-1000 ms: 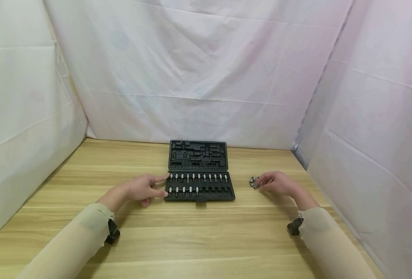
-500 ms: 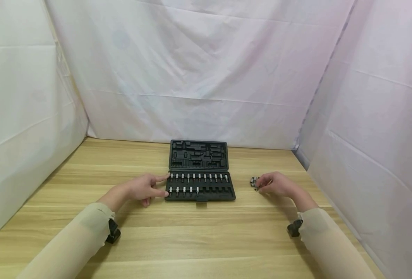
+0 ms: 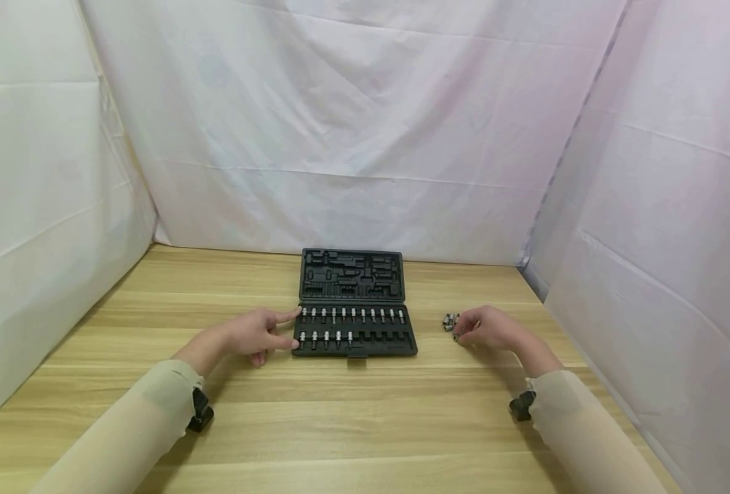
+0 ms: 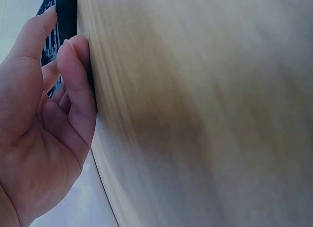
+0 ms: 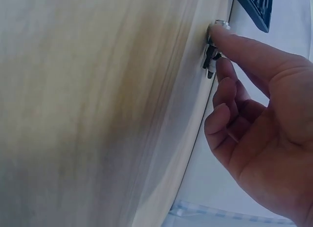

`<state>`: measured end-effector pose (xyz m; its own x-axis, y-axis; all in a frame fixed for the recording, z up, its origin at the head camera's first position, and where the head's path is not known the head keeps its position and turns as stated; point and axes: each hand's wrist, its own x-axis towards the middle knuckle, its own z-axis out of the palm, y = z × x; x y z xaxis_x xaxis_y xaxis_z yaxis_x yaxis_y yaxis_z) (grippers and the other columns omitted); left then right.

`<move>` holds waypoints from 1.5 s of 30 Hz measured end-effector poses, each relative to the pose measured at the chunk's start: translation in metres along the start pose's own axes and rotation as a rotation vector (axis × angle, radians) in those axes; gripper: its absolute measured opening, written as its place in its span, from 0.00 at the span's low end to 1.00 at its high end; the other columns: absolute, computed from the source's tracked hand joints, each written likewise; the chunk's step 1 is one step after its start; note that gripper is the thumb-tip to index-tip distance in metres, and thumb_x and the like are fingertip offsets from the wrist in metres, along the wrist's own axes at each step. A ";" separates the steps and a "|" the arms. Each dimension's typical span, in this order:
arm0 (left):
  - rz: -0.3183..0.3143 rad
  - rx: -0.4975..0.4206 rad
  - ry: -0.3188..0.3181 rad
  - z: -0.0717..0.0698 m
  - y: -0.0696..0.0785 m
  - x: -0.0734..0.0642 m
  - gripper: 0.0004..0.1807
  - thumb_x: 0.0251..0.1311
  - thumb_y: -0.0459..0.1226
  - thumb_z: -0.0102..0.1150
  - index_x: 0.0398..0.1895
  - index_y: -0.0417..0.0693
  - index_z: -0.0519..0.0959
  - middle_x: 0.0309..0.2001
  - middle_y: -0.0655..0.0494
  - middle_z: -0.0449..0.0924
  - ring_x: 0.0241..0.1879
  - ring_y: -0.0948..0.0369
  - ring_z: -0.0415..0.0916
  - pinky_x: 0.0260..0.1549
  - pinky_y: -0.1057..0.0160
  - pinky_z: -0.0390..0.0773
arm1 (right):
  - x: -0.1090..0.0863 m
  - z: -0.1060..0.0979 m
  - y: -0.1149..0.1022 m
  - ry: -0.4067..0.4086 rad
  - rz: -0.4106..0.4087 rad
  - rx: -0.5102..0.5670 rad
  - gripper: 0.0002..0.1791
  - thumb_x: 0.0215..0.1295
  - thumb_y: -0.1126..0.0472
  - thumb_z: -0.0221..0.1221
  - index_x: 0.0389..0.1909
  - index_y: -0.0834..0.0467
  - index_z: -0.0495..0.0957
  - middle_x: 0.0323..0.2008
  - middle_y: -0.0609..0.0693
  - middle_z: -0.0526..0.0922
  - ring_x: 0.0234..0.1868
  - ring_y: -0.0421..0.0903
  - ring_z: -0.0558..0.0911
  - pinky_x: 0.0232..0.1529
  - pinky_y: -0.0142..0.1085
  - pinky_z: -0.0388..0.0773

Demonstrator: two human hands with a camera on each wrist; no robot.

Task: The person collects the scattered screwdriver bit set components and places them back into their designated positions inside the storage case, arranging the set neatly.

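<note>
On the table lies an opened black socket case [image 3: 354, 353], its lid leaned back behind it. Silver bit sockets [image 3: 343, 315] with dark tips fill its upper row and the left part of the lower row; the right lower slots are bare. My left hand [image 3: 256, 334] touches the case's left edge with extended index finger and thumb, the other fingers bent beneath. To the right of the case, my right hand [image 3: 488, 328] pinches a bit socket [image 5: 215, 53] between thumb and fingertips, low over the table. Beside those fingertips sits a small pile of bit sockets [image 3: 449, 320].
The wood-grain table [image 3: 352, 425] runs back to a white cloth backdrop [image 3: 352, 137]. White cloth walls also stand at left and right [image 3: 667, 226]. The lid [image 3: 352, 274] holds moulded recesses. A black wrist camera [image 3: 201, 410] is strapped on each arm.
My right fingertips have drawn slightly toward me from the pile, with a bit socket at their tips. The left hand and the case stay in place.
</note>
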<state>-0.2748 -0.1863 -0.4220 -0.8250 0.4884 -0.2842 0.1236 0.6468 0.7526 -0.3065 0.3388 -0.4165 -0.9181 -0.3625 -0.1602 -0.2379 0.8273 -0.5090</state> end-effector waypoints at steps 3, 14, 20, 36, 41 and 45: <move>0.001 0.002 0.001 0.000 0.000 0.000 0.50 0.74 0.50 0.71 0.90 0.55 0.54 0.24 0.52 0.74 0.18 0.61 0.74 0.22 0.61 0.85 | 0.000 0.000 -0.002 0.024 -0.012 0.020 0.04 0.71 0.59 0.73 0.44 0.53 0.90 0.44 0.48 0.91 0.42 0.44 0.81 0.45 0.38 0.80; 0.003 -0.001 0.001 0.000 -0.001 0.000 0.50 0.73 0.50 0.71 0.90 0.55 0.54 0.22 0.53 0.75 0.17 0.62 0.73 0.20 0.63 0.83 | 0.005 0.006 -0.021 0.062 -0.037 0.148 0.10 0.75 0.51 0.70 0.50 0.49 0.89 0.48 0.48 0.90 0.48 0.46 0.83 0.49 0.40 0.82; 0.002 0.000 0.005 0.000 -0.002 0.000 0.50 0.73 0.51 0.72 0.90 0.56 0.55 0.21 0.53 0.75 0.17 0.62 0.73 0.21 0.63 0.83 | 0.009 0.014 -0.033 0.056 -0.031 0.255 0.14 0.76 0.50 0.70 0.54 0.54 0.85 0.48 0.51 0.89 0.47 0.47 0.84 0.45 0.39 0.81; 0.002 -0.011 -0.001 -0.001 -0.001 0.001 0.50 0.73 0.50 0.72 0.90 0.55 0.54 0.23 0.53 0.75 0.17 0.62 0.73 0.21 0.63 0.83 | 0.016 0.025 -0.057 0.013 -0.108 0.523 0.25 0.81 0.58 0.64 0.71 0.66 0.77 0.55 0.70 0.85 0.48 0.58 0.91 0.51 0.49 0.92; 0.001 -0.009 -0.001 -0.001 -0.002 0.002 0.50 0.73 0.51 0.72 0.90 0.56 0.54 0.23 0.52 0.75 0.17 0.61 0.74 0.21 0.62 0.84 | 0.018 0.026 -0.064 0.024 -0.106 0.508 0.24 0.81 0.57 0.65 0.70 0.65 0.78 0.53 0.64 0.87 0.49 0.59 0.91 0.50 0.51 0.92; 0.001 -0.004 -0.002 -0.001 -0.003 0.002 0.50 0.73 0.51 0.72 0.90 0.57 0.55 0.23 0.52 0.75 0.17 0.61 0.73 0.21 0.62 0.84 | 0.022 0.028 -0.068 0.039 -0.105 0.478 0.23 0.80 0.56 0.67 0.68 0.62 0.80 0.52 0.61 0.89 0.47 0.57 0.89 0.42 0.47 0.89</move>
<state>-0.2774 -0.1872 -0.4244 -0.8240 0.4898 -0.2848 0.1219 0.6442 0.7551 -0.3013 0.2626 -0.4094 -0.9103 -0.4096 -0.0595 -0.1665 0.4941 -0.8533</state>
